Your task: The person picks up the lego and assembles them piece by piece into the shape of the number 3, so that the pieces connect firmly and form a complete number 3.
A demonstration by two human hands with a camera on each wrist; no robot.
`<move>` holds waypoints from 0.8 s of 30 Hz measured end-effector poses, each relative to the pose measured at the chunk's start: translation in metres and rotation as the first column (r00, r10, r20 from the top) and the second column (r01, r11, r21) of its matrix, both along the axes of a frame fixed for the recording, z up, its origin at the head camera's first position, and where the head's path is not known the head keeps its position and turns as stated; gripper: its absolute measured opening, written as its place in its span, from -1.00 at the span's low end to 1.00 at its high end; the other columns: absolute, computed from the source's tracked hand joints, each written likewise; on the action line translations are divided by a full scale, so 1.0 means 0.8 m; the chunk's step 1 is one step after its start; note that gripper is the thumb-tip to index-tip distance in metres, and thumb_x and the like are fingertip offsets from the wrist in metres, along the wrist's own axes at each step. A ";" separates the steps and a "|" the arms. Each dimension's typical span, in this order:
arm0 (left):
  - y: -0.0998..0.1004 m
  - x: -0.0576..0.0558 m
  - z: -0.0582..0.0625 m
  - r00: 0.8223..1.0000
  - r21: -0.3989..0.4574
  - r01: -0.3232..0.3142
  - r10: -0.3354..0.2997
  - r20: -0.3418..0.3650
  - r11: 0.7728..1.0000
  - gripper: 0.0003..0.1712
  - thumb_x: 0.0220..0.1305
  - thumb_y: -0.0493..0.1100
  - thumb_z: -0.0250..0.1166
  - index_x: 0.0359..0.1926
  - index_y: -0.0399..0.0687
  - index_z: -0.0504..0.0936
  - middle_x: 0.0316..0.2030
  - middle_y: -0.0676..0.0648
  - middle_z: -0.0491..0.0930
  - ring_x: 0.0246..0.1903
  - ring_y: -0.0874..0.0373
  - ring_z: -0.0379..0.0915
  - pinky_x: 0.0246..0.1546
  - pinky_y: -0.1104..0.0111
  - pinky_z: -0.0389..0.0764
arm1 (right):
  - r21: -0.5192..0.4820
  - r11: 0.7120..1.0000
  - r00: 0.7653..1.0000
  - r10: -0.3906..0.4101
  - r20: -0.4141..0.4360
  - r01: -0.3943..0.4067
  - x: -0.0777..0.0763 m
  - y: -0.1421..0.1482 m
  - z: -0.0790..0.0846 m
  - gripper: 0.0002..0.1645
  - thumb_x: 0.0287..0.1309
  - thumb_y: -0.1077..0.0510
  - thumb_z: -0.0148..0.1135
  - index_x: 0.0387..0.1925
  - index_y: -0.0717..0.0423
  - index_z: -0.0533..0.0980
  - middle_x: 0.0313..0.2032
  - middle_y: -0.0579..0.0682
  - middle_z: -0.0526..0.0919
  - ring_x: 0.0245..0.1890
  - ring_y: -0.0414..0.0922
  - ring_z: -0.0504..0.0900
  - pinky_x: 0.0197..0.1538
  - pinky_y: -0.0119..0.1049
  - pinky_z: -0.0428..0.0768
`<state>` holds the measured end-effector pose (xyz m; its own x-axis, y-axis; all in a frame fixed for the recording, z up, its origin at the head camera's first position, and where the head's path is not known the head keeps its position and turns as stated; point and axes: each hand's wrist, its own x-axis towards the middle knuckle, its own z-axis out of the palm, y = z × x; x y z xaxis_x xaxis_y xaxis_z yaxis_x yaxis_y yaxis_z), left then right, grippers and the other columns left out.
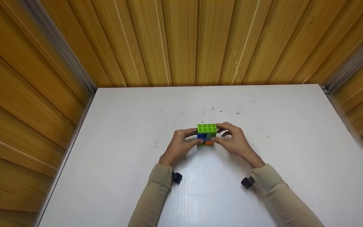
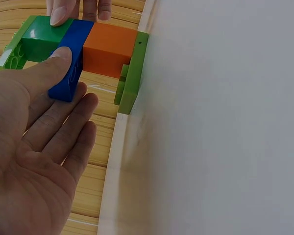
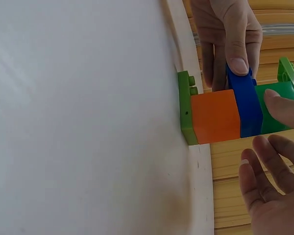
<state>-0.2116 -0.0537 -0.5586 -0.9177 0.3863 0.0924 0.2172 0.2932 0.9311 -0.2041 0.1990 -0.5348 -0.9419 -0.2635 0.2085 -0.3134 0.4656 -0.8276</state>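
A small tower of toy building bricks stands on the table in front of me. Its bottom is a flat light green brick point(image 2: 136, 73), with an orange brick point(image 2: 110, 48) on one end of it. Above that come a flat blue brick point(image 3: 246, 105) and a dark green brick point(image 2: 45, 33); a studded light green brick point(image 1: 206, 127) caps the tower. My left hand point(image 1: 178, 145) pinches the overhanging end of the blue brick, thumb on the near side. From the other side, my right hand point(image 1: 234, 141) holds the dark green brick between thumb and fingers.
The white table point(image 1: 121, 176) carries small dark scuff marks. Wood-patterned panels point(image 1: 181, 44) rise behind it and at both sides, with grey metal trim at the corners. A black wrist device point(image 1: 177, 177) sits at the left cuff, another point(image 1: 247, 182) at the right.
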 end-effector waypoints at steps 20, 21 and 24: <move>0.001 -0.002 -0.001 1.000 0.006 0.004 -0.004 -0.006 1.000 -0.46 0.40 -0.16 0.49 0.36 -0.01 0.67 0.23 0.03 0.73 0.29 0.18 0.62 0.42 0.19 0.56 | -0.068 0.998 0.997 0.016 0.072 -0.011 0.002 -0.003 -0.017 -0.51 0.28 0.24 0.52 0.23 0.10 0.67 0.10 0.03 0.79 0.12 -0.01 0.71 0.09 -0.28 0.70; 0.001 -0.002 -0.001 1.000 0.006 0.003 -0.002 -0.006 1.000 -0.46 0.40 -0.16 0.49 0.36 -0.02 0.67 0.23 0.02 0.73 0.29 0.18 0.62 0.41 0.19 0.56 | -0.076 0.997 0.997 0.015 0.077 -0.009 0.002 -0.003 -0.017 -0.51 0.28 0.25 0.52 0.22 0.11 0.67 0.10 0.03 0.79 0.13 -0.01 0.71 0.09 -0.29 0.71; 0.001 -0.001 0.000 1.000 0.017 0.003 -0.003 -0.008 1.000 -0.47 0.40 -0.16 0.49 0.36 0.00 0.67 0.24 0.03 0.72 0.30 0.15 0.62 0.41 0.16 0.57 | -0.088 0.996 0.996 0.011 0.091 -0.003 0.002 -0.004 -0.017 -0.53 0.27 0.28 0.52 0.21 0.12 0.68 0.09 0.05 0.79 0.12 0.00 0.70 0.09 -0.31 0.71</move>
<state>-0.2127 -0.0533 -0.5583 -0.9160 0.3871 0.1058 0.2249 0.2770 0.9342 -0.2024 0.1961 -0.5481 -0.9561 -0.2548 0.1446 -0.2380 0.3879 -0.8905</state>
